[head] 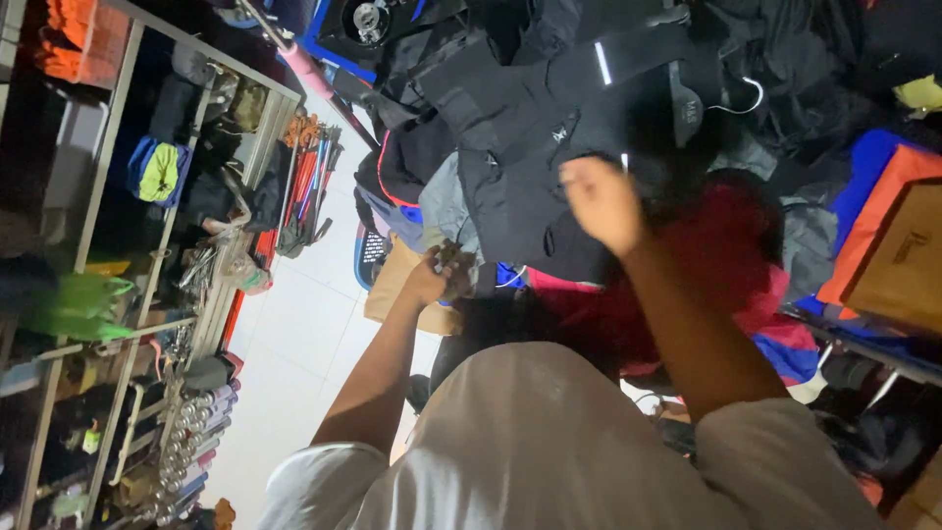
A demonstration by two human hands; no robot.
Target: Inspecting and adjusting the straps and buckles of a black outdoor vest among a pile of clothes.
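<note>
Right grip (pixel 601 201) clutches black jacket (pixel 520 147) edge.

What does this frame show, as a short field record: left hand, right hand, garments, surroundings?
left hand: left hand closed on a small dark item, too blurred to identify
right hand: right hand fisted on the black jacket
garments: black clothing heap, red garment beneath
hanger: white hanger at top
surroundings: metal shelf rack to one side, white tiled floor

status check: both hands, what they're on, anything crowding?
Left hand closed on a small dark item, too blurred to identify. Right hand fisted on the black jacket. Red garment and more dark clothing piled close around.
</note>
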